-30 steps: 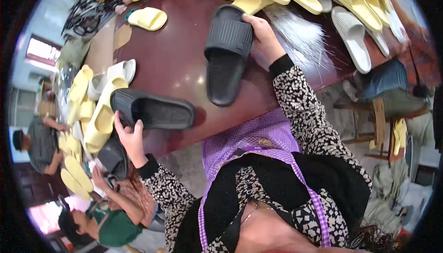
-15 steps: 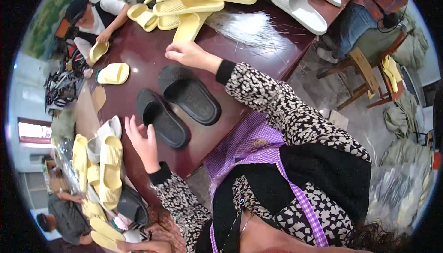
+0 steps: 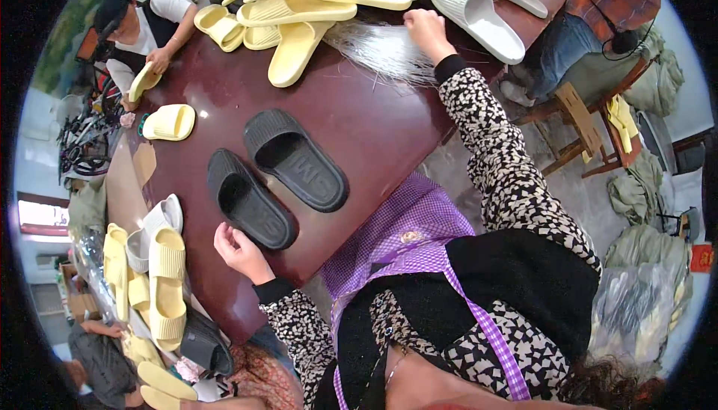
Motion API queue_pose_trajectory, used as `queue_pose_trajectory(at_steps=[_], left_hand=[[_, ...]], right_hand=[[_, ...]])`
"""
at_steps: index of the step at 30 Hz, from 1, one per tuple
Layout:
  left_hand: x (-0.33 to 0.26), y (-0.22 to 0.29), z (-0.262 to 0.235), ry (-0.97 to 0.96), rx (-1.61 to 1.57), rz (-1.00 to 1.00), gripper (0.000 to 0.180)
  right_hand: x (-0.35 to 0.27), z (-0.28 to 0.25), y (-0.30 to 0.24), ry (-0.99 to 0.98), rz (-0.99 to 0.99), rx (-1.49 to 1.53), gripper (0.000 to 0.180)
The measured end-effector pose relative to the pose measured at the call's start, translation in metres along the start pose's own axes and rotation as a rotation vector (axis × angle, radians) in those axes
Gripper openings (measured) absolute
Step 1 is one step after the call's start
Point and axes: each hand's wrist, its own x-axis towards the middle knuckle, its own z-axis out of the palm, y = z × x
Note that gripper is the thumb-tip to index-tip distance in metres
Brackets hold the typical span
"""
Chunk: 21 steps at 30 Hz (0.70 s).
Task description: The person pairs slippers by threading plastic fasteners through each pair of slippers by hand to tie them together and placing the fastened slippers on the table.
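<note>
Two black slippers (image 3: 295,157) lie side by side on the dark red table (image 3: 381,126), the left hand (image 3: 243,251) loosely curled just beside one heel. The right hand (image 3: 429,34) reaches over a bundle of clear strands (image 3: 378,49), near heaped yellow slippers (image 3: 299,10) and a white slipper (image 3: 482,22).

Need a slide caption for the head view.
Right hand at a bundle of whitish strands, left hand near two black slippers on a dark red table.
</note>
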Motion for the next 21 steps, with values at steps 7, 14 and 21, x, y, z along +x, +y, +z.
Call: queue_pose_trajectory(at_steps=[7,14,21], left_hand=[[-0.010,-0.014,0.000,0.008,-0.031,-0.023,0.022],[-0.003,-0.023,-0.003,0.012,-0.035,-0.043,0.022],[0.000,-0.021,-0.002,0.005,-0.041,-0.068,0.022]], right_hand=[[-0.004,0.008,0.016,-0.092,0.057,0.001,0.018],[-0.005,0.009,0.012,-0.121,0.020,0.048,0.016],[-0.008,0.003,0.007,-0.055,-0.112,-0.013,0.013]])
